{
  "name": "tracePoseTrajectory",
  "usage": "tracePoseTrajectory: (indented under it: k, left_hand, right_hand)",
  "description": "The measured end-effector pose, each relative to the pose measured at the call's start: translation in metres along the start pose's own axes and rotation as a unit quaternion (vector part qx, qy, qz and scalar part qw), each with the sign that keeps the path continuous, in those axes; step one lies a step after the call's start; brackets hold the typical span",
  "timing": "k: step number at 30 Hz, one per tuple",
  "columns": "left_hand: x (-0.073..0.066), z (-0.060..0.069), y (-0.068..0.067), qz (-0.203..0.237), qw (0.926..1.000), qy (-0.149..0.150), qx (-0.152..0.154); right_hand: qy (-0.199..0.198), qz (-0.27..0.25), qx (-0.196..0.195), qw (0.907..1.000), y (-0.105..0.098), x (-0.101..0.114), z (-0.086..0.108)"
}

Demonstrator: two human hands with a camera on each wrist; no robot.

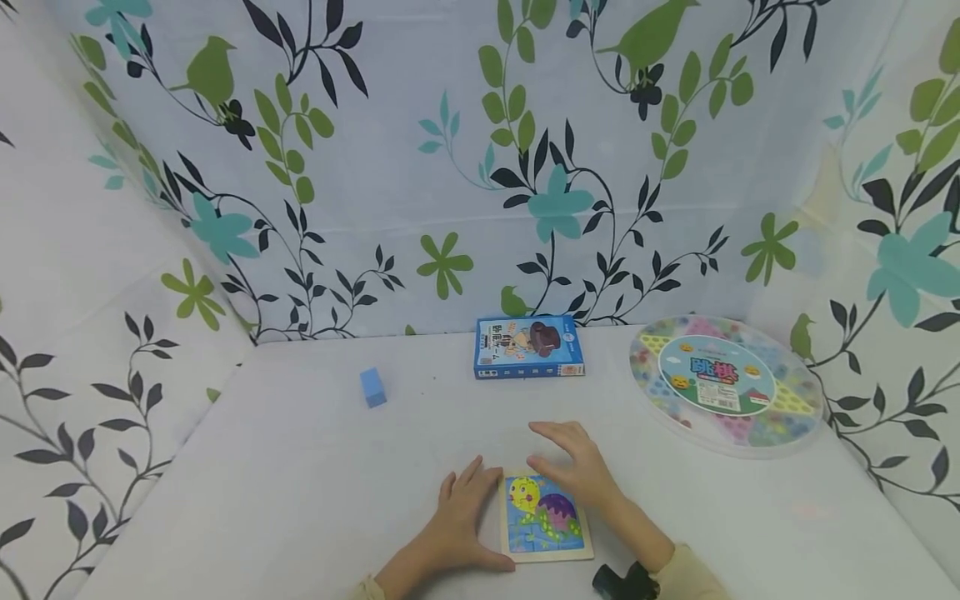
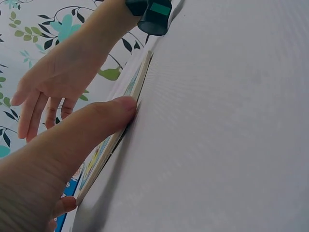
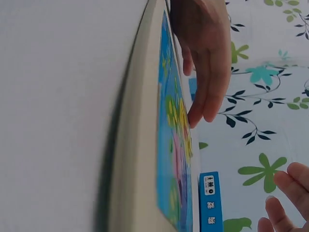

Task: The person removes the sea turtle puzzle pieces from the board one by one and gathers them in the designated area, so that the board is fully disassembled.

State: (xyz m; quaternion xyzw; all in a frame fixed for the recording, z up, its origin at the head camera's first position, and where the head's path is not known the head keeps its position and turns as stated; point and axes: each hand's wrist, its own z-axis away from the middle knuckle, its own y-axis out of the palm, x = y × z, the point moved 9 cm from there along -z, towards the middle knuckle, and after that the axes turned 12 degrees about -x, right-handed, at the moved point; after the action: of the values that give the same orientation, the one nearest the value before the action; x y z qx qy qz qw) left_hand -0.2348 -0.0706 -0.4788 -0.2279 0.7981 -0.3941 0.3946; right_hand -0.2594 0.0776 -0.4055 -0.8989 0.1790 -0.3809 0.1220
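A square jigsaw puzzle (image 1: 546, 515) with a yellow and purple turtle picture lies in a pale wooden frame near the table's front. My left hand (image 1: 463, 518) spans the frame's left side, its thumb at the near corner and a fingertip at the far corner. In the left wrist view the thumb (image 2: 113, 113) presses the edge of the frame (image 2: 141, 79). My right hand (image 1: 581, 468) hovers over the puzzle's far right part, fingers spread apart and holding nothing. The right wrist view shows the puzzle (image 3: 176, 140) edge-on beside the left hand (image 3: 210, 58).
A blue game box (image 1: 528, 348) stands at the back of the table by the patterned cloth. To its left lies a small blue block (image 1: 372, 387). A round clear-lidded board game case (image 1: 727, 383) rests at the right. A black wrist device (image 1: 626, 582) sits by my right sleeve.
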Motion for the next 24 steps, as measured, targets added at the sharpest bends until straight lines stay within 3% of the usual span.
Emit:
tracePoseTrajectory:
  k: [5, 14, 24]
  left_hand:
    - [-0.001, 0.001, -0.003, -0.009, 0.9998, 0.012, -0.013]
    - [-0.001, 0.001, -0.001, -0.022, 0.9997, 0.012, -0.008]
    - [0.002, 0.002, 0.002, -0.039, 0.9991, -0.005, 0.013]
  right_hand:
    - [0.016, -0.012, 0.012, 0.9997, 0.01, -0.005, 0.007]
    - [0.037, -0.008, 0.047, 0.9982, 0.025, -0.016, 0.018]
    - [0.007, 0.046, 0.089, 0.9949, 0.035, -0.021, 0.025]
